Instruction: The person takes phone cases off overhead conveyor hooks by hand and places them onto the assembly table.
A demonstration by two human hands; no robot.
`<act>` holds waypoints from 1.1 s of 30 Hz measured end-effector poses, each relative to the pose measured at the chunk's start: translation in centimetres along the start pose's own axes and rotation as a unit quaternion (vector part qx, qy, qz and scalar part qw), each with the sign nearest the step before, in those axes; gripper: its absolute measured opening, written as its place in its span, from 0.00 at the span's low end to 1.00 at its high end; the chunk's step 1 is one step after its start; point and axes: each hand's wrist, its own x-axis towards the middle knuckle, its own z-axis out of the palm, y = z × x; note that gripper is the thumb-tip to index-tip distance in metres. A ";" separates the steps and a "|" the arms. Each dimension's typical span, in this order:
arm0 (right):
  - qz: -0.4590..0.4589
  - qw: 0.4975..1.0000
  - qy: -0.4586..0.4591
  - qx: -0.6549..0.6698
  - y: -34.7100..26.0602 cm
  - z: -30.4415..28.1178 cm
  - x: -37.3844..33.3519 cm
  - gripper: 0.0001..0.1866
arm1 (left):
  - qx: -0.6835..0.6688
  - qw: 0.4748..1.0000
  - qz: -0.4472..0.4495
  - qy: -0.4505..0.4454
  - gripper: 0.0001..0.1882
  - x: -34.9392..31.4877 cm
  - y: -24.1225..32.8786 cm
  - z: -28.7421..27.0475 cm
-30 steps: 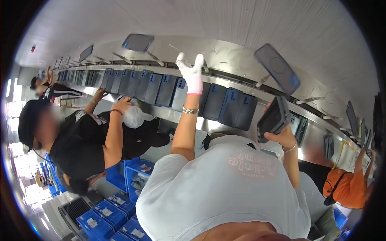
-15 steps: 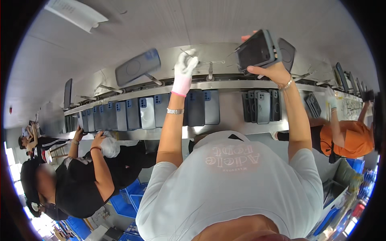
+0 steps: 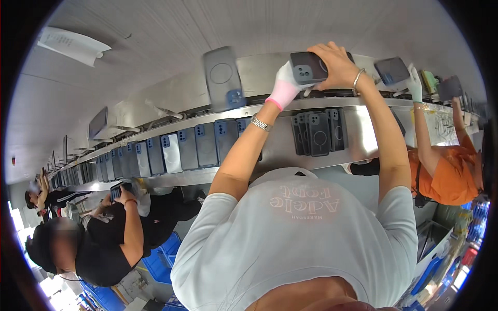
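Over the rail line, my bare right hand (image 3: 338, 66) is closed around a dark phone case (image 3: 307, 67) with a round camera block at its left end. The case is tilted lengthwise across, its camera side showing. My left hand (image 3: 288, 79), in a white glove with a pink cuff, meets the left end of that case; its fingers are hidden behind it. Left of my hands, a translucent grey phone case with a ring mark (image 3: 223, 78) stands on a holder, blurred.
On the near ledge, a long row of phone cases (image 3: 199, 145) leans at left. A stack of black cases (image 3: 317, 135) lies right of it. More holders (image 3: 168, 113) line the rail (image 3: 176, 122). Co-workers in black (image 3: 104, 243) and orange (image 3: 441, 176) flank me.
My left hand has moved right to the phone case in my right hand. The case has turned from its dark face to its camera side. The view has shifted a little.
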 end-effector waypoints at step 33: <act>-0.232 0.782 0.097 0.571 -21.9 2.5 14.3 0.51 | -0.134 0.799 0.091 0.580 0.07 -17.8 -6.3 -36.1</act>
